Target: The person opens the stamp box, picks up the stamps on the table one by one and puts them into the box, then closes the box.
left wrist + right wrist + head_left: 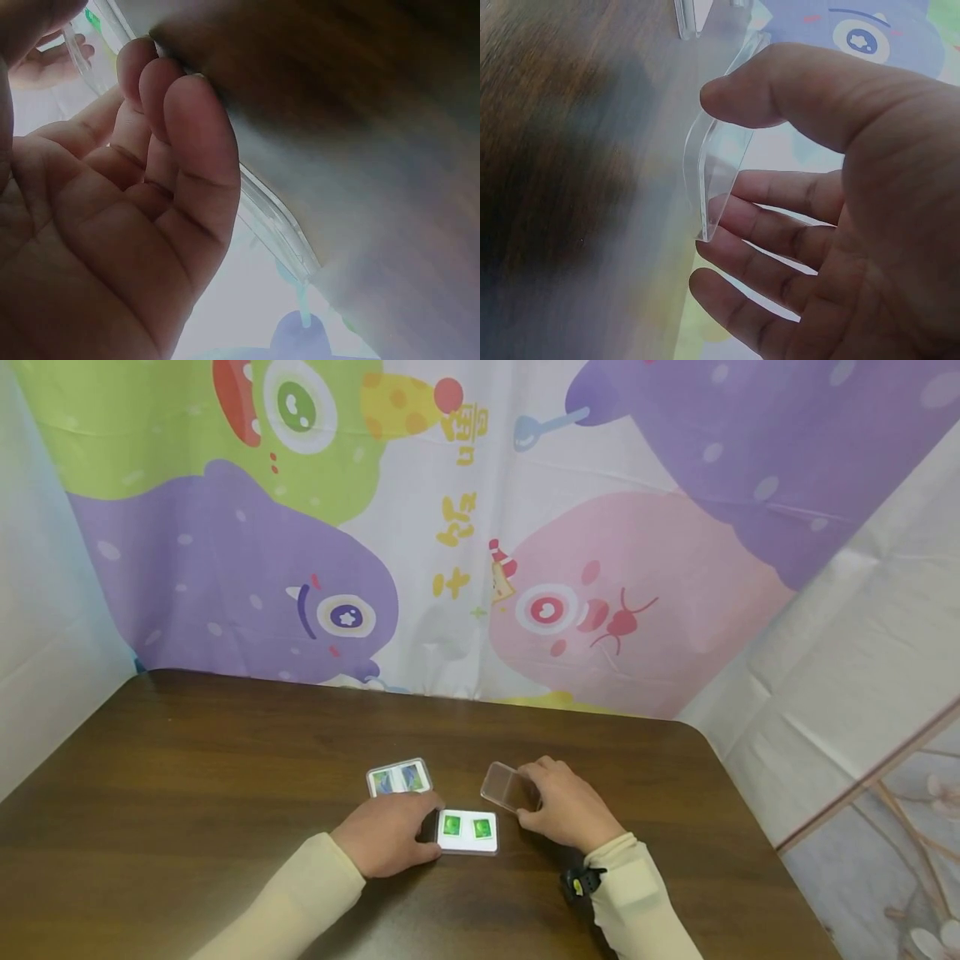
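My left hand (386, 835) holds the left end of a shallow clear case (465, 846), with its thumb at the near edge and fingers at the far edge. Two small green pictures on a white ground show in that case. Just behind the left hand lies a second case (396, 777) with two blue-green pictures, partly covered by the hand. To the right, my right hand (566, 806) pinches a clear, see-through plastic lid (501, 785) by its right end, tilted and apart from the case. In the right wrist view, thumb and fingertips hold the lid (724, 165) by its edges.
A dark brown wooden table (225, 752) carries everything. A curtain with cartoon monsters (450, 635) hangs along its back edge, and pale cloth (787, 693) stands at the right side. A black watch (581, 882) sits at the right wrist.
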